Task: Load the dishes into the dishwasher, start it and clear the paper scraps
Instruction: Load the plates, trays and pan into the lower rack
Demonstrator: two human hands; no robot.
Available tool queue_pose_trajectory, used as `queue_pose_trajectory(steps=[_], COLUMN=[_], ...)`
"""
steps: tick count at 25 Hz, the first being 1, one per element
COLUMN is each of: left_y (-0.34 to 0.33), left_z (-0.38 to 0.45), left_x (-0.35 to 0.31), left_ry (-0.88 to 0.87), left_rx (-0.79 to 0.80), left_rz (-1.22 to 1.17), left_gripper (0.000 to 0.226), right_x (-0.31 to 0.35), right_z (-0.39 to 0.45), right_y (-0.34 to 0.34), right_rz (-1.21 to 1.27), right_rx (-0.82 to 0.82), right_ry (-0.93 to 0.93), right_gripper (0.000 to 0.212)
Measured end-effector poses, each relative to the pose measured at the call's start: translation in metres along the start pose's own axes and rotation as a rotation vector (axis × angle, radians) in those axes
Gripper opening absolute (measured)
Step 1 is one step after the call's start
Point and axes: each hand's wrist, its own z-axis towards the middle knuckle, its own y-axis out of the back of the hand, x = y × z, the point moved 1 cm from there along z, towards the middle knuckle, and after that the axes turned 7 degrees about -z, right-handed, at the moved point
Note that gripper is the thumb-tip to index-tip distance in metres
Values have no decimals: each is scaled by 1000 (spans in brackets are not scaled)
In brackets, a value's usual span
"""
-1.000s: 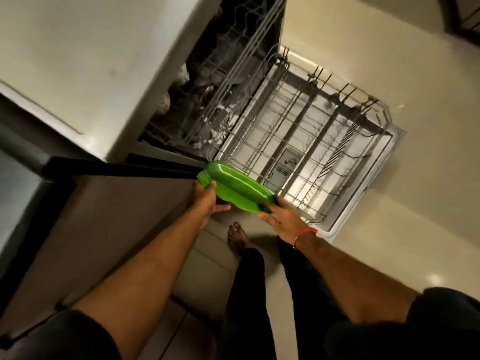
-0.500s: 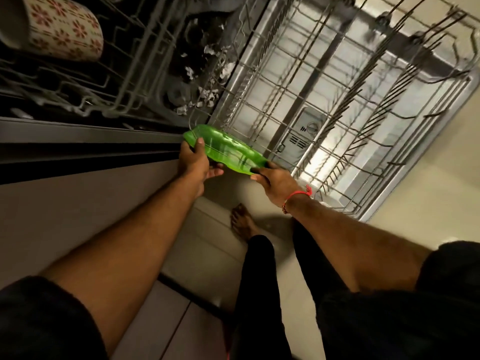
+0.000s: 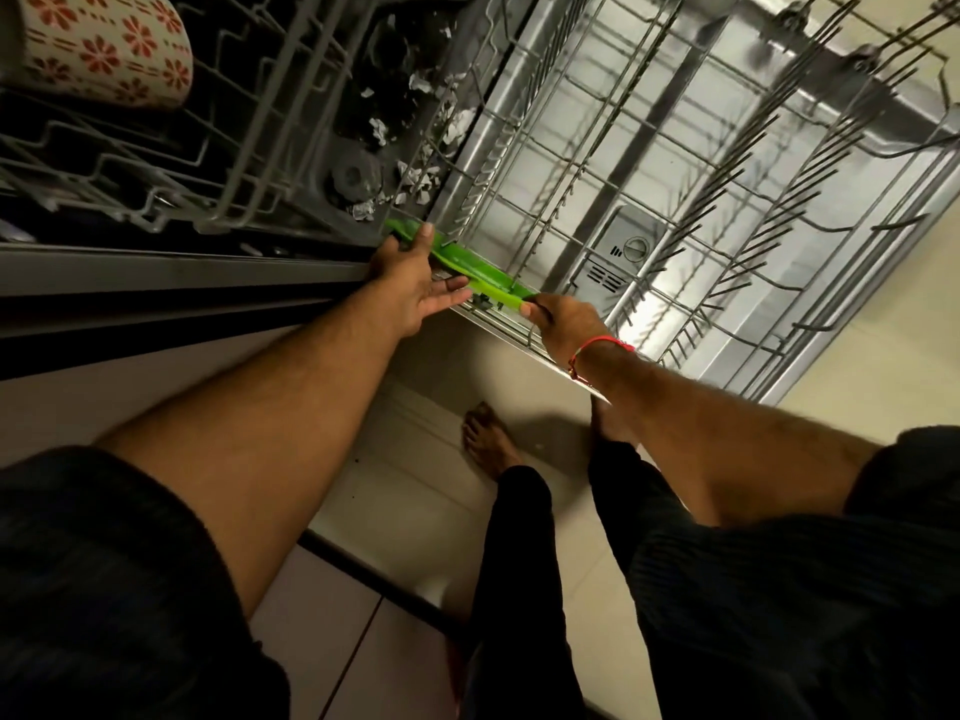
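Note:
A green plate (image 3: 470, 267) stands nearly on edge at the near corner of the pulled-out lower rack (image 3: 675, 210) of the open dishwasher. My left hand (image 3: 415, 283) steadies its left end, thumb on top and fingers stretched out under it. My right hand (image 3: 561, 319) grips the plate's right end, fingers curled round the rim. White paper scraps (image 3: 415, 179) lie on the dishwasher floor near the filter, behind the rack.
The upper rack (image 3: 208, 163) sticks out at top left with a cream mug with red flowers (image 3: 104, 49) in it. The open door (image 3: 779, 304) lies under the lower rack. My bare feet (image 3: 488, 439) stand on the tiled floor beside the door.
Both hands carried the green plate forward and down into the near corner of the lower rack and tipped it towards upright. My head came closer to the dishwasher.

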Motion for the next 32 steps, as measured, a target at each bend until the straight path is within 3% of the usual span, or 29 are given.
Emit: queue_pose_trajectory(steps=[6, 13, 19, 23, 26, 32], left_y=[10, 51, 86, 134, 181, 300], left_z=[-13, -84, -223, -333, -392, -458], left_x=[18, 36, 30, 31, 36, 73], left_ry=[63, -66, -181, -274, -359, -491], left_rx=[7, -16, 11, -28, -51, -168], left_rz=[17, 60, -165, -330, -386, -603], left_gripper=[48, 38, 24, 30, 33, 36], right_x=[-12, -1, 75, 144, 194, 284], right_z=[1, -45, -153, -238, -291, -383], right_y=[1, 12, 48, 56, 47, -12], right_rz=[-33, 30, 65, 65, -5, -179], right_rx=[-1, -85, 21, 80, 210, 315], right_ry=[-31, 88, 296, 423, 595, 841], right_gripper=[40, 53, 43, 36, 34, 34])
